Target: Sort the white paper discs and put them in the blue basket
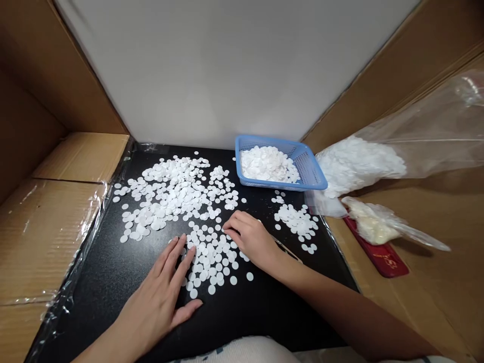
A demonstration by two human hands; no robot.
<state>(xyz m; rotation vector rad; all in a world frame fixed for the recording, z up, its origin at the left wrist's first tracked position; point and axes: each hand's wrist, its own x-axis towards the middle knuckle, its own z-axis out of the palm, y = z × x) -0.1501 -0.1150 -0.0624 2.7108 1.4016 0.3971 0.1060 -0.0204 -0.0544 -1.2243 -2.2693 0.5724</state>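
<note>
Small white round discs (212,254) lie loosely spread on a black tabletop (113,267) between my two hands. My left hand (161,285) rests flat at their left edge, fingers stretched out and thumb apart, fingertips touching some discs. At the upper right of this patch, my right hand (249,234) has its fingers curled and pinched together over the discs. Whatever its fingertips hold, if anything, is too small to make out. A thin metallic tool (289,250) lies partly hidden behind my right forearm. Behind my hands is a bigger heap of white discs (181,189).
A blue plastic basket (310,171) holding white discs stands at the back right, with a smaller disc pile (297,220) before it. Farther right are a clear bag of white pieces (359,161), a red flat case (389,262) and cardboard walls (416,55).
</note>
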